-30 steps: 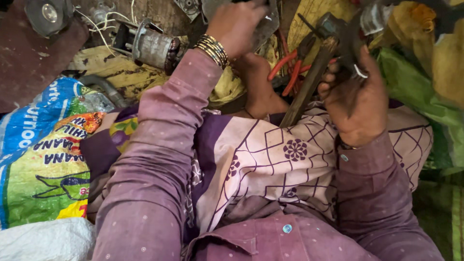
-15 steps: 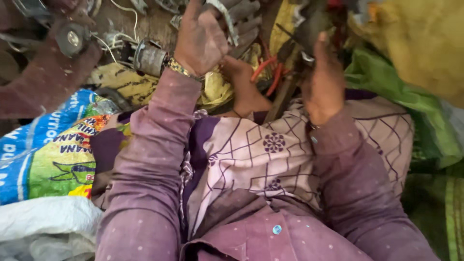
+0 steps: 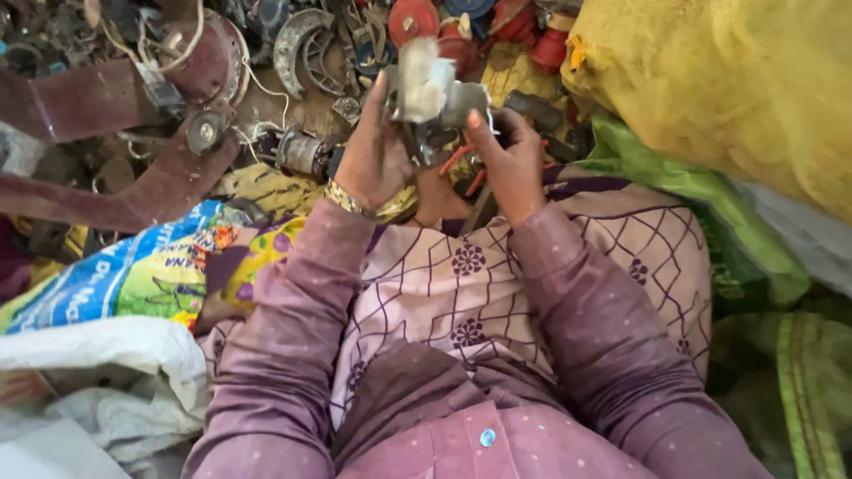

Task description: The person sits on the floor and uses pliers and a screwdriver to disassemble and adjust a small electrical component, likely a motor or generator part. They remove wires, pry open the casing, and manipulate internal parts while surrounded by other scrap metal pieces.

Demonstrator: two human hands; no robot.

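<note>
the left hand and the right hand are raised together above the lap, both closed on one small grey metal part held between them. the left fingers wrap its left side, with the index finger stretched up along the edge; the right fingers pinch its right side, thumb tip pressed against the metal. the part is blurred, pale and blocky on top with a darker plate to the right, so its exact shape cannot be told. it is lifted clear of the floor, over the knees, roughly at the middle of the upper half of the view.

a gold bangle sits on the left wrist. just under the hands, red-handled pliers lie on the lap, partly hidden by the right hand. the lap is covered by a pale cloth with purple lines and flowers.

to the left, beside the left knee, a printed woven sack lies on the floor with a white bag below it. beyond the left hand a small motor with copper windings rests on the floor, near heavy rust-brown metal arms. at the far edge lie scattered scrap pieces and several red plastic parts. a yellow sack fills the far right corner, with green fabric beneath it.
</note>
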